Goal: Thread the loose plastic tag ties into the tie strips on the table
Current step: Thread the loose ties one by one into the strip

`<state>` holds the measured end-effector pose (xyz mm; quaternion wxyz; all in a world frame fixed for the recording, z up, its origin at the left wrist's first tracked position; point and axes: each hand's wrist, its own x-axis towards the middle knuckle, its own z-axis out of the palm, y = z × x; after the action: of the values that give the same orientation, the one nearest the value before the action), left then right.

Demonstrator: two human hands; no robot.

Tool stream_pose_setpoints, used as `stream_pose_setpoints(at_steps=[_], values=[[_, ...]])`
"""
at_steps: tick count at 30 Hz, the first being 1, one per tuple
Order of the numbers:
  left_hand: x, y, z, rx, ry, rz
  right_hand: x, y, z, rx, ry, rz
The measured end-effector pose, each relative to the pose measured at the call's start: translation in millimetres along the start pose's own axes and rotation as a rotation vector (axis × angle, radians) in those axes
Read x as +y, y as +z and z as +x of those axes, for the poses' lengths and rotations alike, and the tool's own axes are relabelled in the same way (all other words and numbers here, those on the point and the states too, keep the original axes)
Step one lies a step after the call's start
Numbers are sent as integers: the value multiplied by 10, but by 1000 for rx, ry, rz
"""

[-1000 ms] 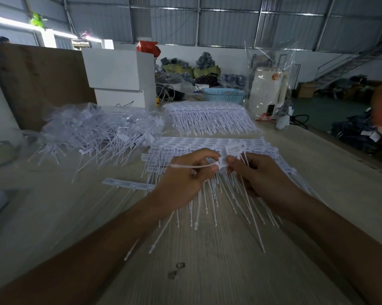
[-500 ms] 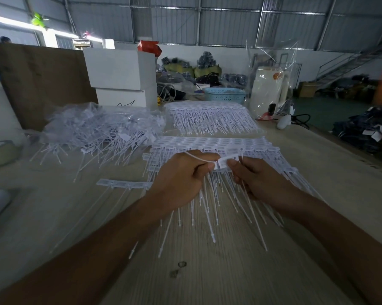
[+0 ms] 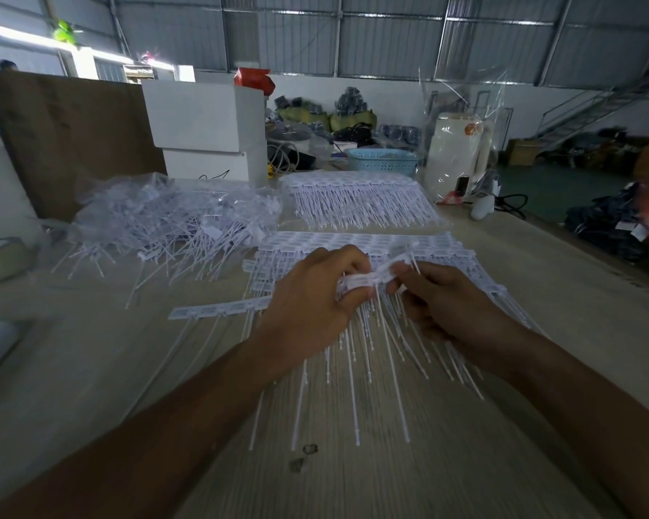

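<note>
Since a second ago, the thin tie that stretched leftward across the left hand (image 3: 308,312) has gone from sight, and both hands sit a little higher over the pile. The left hand's grip is curled tight, pinching the left end of a short white tie strip (image 3: 371,279); the right hand (image 3: 450,312) pinches the strip's right end between thumb and fingertips, the other fingers folded under. The strip is held just above the near stack of tie strips (image 3: 446,249), whose thin tails fan toward the person across the counter (image 3: 540,294).

Counted: two hands, one strip held between them, and one single strip (image 3: 218,309) lying flat on the counter just left of the left hand, with a few tails. There are two spread stacks of strips, the near one and a far stack (image 3: 356,204) behind it. One heap of loose ties (image 3: 166,226) lies at the left in clear plastic. Farther back stand two white boxes (image 3: 203,125), one on the other, and one blue basket (image 3: 383,162). Single ties are too many and too blurred to count.
</note>
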<state>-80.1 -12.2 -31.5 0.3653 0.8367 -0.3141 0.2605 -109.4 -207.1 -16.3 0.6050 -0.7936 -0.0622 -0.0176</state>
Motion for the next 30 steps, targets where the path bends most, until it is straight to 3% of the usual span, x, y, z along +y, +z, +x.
stream_pose_setpoints(at_steps=[7,12,18,22,30], values=[[64,40,-17,45,73,19,-51,121,-28,-111,136,278],[76,13,-18,-13,152,58,-42,131,-60,-96,73,257],[-11,-55,33,-90,85,63,-53,22,-3,62,105,273],[-42,-64,-3,-127,28,204,-44,26,2,31,121,261],[-10,-57,-6,7,104,208,-41,68,-26,-23,48,177]])
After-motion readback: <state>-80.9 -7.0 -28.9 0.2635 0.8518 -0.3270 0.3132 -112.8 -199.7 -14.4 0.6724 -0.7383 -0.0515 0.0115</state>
